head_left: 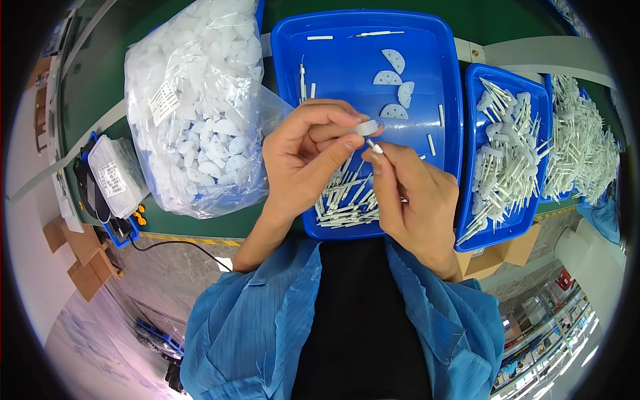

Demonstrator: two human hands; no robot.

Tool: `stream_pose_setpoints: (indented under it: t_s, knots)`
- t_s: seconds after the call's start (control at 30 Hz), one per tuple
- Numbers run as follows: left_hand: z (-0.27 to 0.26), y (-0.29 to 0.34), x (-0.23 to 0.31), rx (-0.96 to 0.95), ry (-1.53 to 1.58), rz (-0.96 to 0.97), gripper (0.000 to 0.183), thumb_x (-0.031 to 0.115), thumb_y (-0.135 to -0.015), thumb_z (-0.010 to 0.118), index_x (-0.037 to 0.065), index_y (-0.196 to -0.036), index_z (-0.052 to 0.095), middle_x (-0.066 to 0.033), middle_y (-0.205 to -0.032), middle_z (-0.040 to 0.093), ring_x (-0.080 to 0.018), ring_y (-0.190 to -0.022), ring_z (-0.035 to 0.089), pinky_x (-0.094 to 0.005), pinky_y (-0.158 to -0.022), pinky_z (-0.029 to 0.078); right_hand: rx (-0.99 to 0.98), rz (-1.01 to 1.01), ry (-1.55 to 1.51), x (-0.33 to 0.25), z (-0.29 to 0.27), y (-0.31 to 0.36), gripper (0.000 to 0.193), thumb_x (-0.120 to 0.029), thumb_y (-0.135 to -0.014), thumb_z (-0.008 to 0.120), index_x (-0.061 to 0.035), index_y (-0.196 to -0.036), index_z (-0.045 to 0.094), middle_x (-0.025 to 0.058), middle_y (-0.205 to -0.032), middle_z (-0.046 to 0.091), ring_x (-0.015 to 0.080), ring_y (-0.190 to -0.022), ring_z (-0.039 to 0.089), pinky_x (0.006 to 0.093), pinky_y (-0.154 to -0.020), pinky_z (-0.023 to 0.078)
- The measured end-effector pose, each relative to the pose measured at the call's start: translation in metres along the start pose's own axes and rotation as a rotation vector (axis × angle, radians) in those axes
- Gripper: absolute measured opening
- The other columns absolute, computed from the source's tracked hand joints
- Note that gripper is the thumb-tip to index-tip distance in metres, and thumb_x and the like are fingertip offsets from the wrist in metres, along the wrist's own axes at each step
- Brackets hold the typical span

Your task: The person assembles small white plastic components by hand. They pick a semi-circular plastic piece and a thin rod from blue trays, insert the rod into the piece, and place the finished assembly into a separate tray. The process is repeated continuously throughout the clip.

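Observation:
Above the near half of a large blue tray (367, 21), my two hands meet. Pinched in the fingers of my left hand (308, 150) is a small white half-round plastic piece (367, 127). My right hand (415, 193) grips a thin white rod (377, 149), its metal tip touching or entering the piece's near edge; I cannot tell which. Most of the rod is hidden by my fingers. Beneath my hands, many similar white rods (347, 203) lie heaped in the tray. Several loose half-round pieces (394, 112) lie flat toward the tray's far right.
To the left stands a clear bag (193, 100) full of white half-round pieces, beside a lidded plastic box (115, 170). On the right, a smaller blue tray (472, 90) holds rods joined to white pieces, with another such pile (580, 140) beyond. A grey bar (547, 53) crosses the green table.

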State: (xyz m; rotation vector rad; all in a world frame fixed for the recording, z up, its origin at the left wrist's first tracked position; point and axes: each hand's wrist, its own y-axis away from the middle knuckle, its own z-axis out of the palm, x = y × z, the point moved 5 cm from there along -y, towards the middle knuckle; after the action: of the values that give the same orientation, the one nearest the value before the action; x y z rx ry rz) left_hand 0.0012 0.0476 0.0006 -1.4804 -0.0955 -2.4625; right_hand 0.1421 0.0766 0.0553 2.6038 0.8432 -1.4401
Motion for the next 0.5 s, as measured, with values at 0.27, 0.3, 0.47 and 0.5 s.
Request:
stream_pose_setpoints:
  t_s: [0.27, 0.3, 0.47, 0.5]
  knots:
    - [-0.003, 0.005, 0.006, -0.096, -0.057, 0.092, 0.024, -0.017, -0.084, 0.064, -0.009, -0.106, 0.059, -0.0178, -0.113, 0.059, -0.0231, -0.101, 0.068, -0.0313, -0.087, 0.058, -0.071, 0.101, -0.268, 0.006, 0.003, -0.001, 0.005, -0.005, -0.093, 0.062, -0.0015, -0.097, 0.062, 0.0097, -0.067, 0.064, 0.0199, -0.05, 0.063, 0.0281, -0.045, 0.045]
    - [-0.003, 0.004, 0.01, -0.117, -0.017, 0.096, 0.023, -0.016, -0.084, 0.064, -0.008, -0.105, 0.06, -0.0178, -0.113, 0.059, -0.0225, -0.1, 0.068, -0.0306, -0.087, 0.058, -0.135, 0.119, -0.33, 0.007, 0.003, -0.002, 0.005, -0.005, -0.094, 0.062, -0.0017, -0.097, 0.062, 0.0099, -0.069, 0.064, 0.0202, -0.051, 0.064, 0.0285, -0.045, 0.045]
    - [0.0, 0.002, 0.024, -0.18, -0.261, 0.229, 0.02, -0.014, -0.083, 0.065, -0.005, -0.1, 0.059, -0.0168, -0.106, 0.059, -0.0228, -0.09, 0.068, -0.0316, -0.079, 0.057, -0.298, 0.255, -0.709, 0.013, 0.011, 0.004, 0.007, -0.008, -0.095, 0.062, -0.0022, -0.099, 0.06, 0.0118, -0.075, 0.065, 0.0222, -0.056, 0.066, 0.0312, -0.048, 0.047]
    - [0.0, 0.002, 0.027, -0.208, -0.319, 0.266, 0.018, -0.012, -0.084, 0.063, -0.003, -0.097, 0.056, -0.0162, -0.103, 0.057, -0.024, -0.087, 0.067, -0.0334, -0.076, 0.057, -0.279, 0.225, -0.699, 0.012, 0.01, 0.004, 0.008, -0.008, -0.094, 0.062, -0.0022, -0.099, 0.06, 0.0119, -0.074, 0.064, 0.0225, -0.056, 0.066, 0.0317, -0.048, 0.047]
